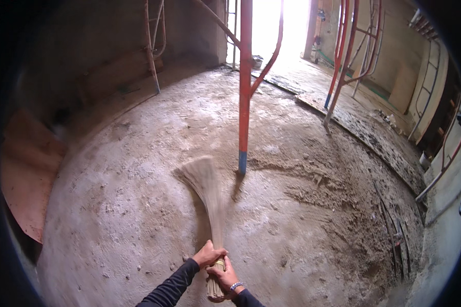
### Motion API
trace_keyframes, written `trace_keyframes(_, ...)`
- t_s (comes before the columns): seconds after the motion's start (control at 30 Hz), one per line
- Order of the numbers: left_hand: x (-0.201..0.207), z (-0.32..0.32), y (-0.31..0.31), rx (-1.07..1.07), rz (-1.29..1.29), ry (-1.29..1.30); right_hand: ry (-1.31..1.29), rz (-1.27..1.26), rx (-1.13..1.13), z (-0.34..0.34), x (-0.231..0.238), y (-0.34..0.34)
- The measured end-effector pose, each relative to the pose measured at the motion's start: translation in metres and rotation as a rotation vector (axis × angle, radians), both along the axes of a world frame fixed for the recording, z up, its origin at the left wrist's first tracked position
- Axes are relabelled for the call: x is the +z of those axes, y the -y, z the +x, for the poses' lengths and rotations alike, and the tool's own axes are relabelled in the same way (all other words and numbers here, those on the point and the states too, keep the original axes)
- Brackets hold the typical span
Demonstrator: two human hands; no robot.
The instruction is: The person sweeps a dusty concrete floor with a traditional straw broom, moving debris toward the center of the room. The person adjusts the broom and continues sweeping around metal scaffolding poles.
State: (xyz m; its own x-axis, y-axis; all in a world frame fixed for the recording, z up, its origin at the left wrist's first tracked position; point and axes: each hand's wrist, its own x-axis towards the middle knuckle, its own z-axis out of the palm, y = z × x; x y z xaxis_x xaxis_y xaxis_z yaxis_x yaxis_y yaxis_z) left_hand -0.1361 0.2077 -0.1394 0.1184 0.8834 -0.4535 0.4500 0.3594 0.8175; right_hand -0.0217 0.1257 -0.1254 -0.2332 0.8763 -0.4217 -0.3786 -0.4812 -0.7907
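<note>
A straw hand broom [213,204] reaches forward over the dusty concrete floor [133,204], its fanned bristle end left of a scaffold leg. My left hand [208,254] is wrapped round the broom's bound stalks. Just behind it, my right hand [225,274], with a bracelet at the wrist, grips the handle too, close to the butt end. The bristles look slightly smeared by motion. Whether their tips touch the floor I cannot tell.
An orange scaffold leg with a blue foot [243,161] stands right ahead of the broom. Swept dirt [317,187] lies in ridges to the right, near dark thin rods [394,230]. More scaffold frames [338,77] rise at the far right. A brownish sheet [30,174] leans at left.
</note>
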Motion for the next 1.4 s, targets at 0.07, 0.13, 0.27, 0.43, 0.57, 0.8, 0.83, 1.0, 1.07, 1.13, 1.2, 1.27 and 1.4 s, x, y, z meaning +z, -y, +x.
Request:
trace_keyframes(0.07,0.025,-0.013,-0.024,-0.147,-0.027,0.131,-0.115,-0.035,-0.161,-0.024,0.010,-0.001)
trace_keyframes(0.13,0.050,-0.024,-0.012,-0.085,0.024,0.209,0.115,0.117,-0.075,-0.038,0.015,0.005)
trace_keyframes(0.27,0.068,-0.042,0.030,0.150,0.160,0.235,0.330,0.453,0.109,-0.041,0.014,0.021)
trace_keyframes(0.43,0.031,-0.033,0.005,-0.039,0.049,-0.158,-0.415,-0.163,-0.064,-0.046,-0.002,0.016)
trace_keyframes(0.57,0.029,-0.040,-0.045,-0.579,0.265,0.083,-0.211,-0.056,-0.503,-0.090,0.001,-0.004)
trace_keyframes(0.8,0.091,-0.114,-0.026,-0.206,0.197,0.017,-0.088,0.179,-0.111,-0.149,0.025,-0.002)
trace_keyframes(0.83,0.095,-0.123,-0.016,-0.159,0.237,-0.009,-0.066,0.218,-0.068,-0.154,0.026,0.003)
trace_keyframes(1.0,0.074,-0.138,-0.018,0.104,0.097,-0.085,-0.318,0.032,0.016,-0.166,0.012,-0.009)
trace_keyframes(1.07,0.051,-0.114,-0.058,-0.187,0.053,-0.018,-0.322,0.056,-0.238,-0.164,0.003,-0.029)
trace_keyframes(1.13,0.038,-0.097,-0.077,-0.372,0.103,0.035,-0.238,0.028,-0.489,-0.158,-0.003,-0.042)
trace_keyframes(1.2,0.037,-0.075,-0.090,-0.444,0.093,0.065,-0.251,0.034,-0.655,-0.146,-0.006,-0.047)
trace_keyframes(1.27,0.042,-0.063,-0.080,-0.432,0.166,0.129,-0.244,0.061,-0.466,-0.126,-0.009,-0.041)
trace_keyframes(1.4,0.041,-0.060,-0.009,-0.083,-0.018,0.346,0.338,0.467,-0.156,-0.061,-0.022,0.004)
